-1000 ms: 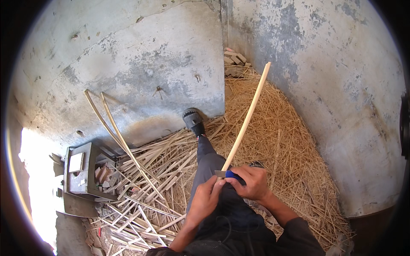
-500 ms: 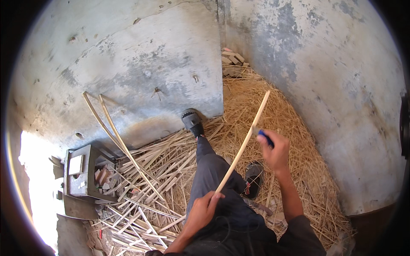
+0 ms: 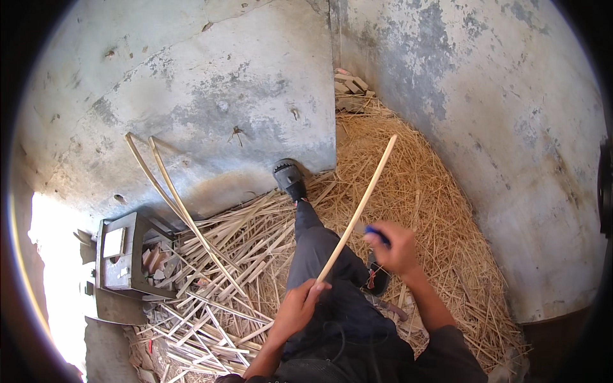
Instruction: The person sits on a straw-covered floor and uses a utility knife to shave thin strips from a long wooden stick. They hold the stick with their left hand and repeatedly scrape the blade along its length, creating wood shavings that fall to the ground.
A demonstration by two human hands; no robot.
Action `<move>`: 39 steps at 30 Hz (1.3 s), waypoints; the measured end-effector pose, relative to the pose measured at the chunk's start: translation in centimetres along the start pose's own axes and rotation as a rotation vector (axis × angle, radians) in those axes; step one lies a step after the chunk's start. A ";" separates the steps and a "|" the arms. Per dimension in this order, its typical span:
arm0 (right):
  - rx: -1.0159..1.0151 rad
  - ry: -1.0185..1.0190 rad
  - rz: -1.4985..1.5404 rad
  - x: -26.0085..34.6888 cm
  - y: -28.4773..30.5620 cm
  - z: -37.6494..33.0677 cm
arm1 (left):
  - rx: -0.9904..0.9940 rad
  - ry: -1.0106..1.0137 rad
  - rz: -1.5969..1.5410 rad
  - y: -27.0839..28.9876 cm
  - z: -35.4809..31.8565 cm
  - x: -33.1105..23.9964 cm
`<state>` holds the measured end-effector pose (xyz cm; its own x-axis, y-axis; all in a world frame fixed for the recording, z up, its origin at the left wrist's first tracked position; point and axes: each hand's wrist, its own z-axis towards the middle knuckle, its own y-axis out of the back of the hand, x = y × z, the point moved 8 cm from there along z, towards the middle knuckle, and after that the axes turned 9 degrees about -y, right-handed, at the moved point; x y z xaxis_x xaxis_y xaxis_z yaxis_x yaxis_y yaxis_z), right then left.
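Far left, by the bright patch of floor: a grey metal box-like block, a pale square panel on its top face, small wood offcuts piled against its right side. Just beside it, two long pale strips leaning up against the stained concrete wall, tops curving left. Below them, a heap of flat split slats strewn across the floor. Centre now: left hand closed tight round the lower end of a long pale cane strip. Long axis running diagonally, lower end near the lap, tip pointing up and to the right over the straw. Dark trouser leg stretched out beneath, black shoe pressed against the foot of the wall. Right of the strip: right hand fisted round a blue-handled tool, blade not discernible, just beside the cane at mid-length. Behind and right, a mound of golden straw against the blotchy wall, a few blocks stacked in the corner.
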<state>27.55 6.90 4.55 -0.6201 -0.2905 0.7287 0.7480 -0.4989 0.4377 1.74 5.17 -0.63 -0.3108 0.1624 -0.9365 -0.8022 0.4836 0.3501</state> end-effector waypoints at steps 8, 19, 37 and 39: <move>0.098 0.065 -0.096 4.9 -3.1 -3.5 | -0.100 -0.070 0.106 -0.1 2.6 -3.7; 0.124 0.091 -0.177 4.4 -2.3 -1.8 | -0.144 -0.098 0.142 0.1 2.2 -3.5; 0.188 -0.626 -0.543 -18.2 9.0 6.9 | -0.166 0.206 0.182 4.4 -4.8 4.4; 0.235 -0.620 -0.329 -17.9 7.1 5.1 | -0.185 0.218 0.091 4.0 -3.2 3.5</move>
<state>45.14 12.70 -2.68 -0.6254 0.3935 0.6738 0.6207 -0.2723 0.7352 -4.17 4.96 -2.47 -0.4718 -0.0003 -0.8817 -0.8391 0.3071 0.4489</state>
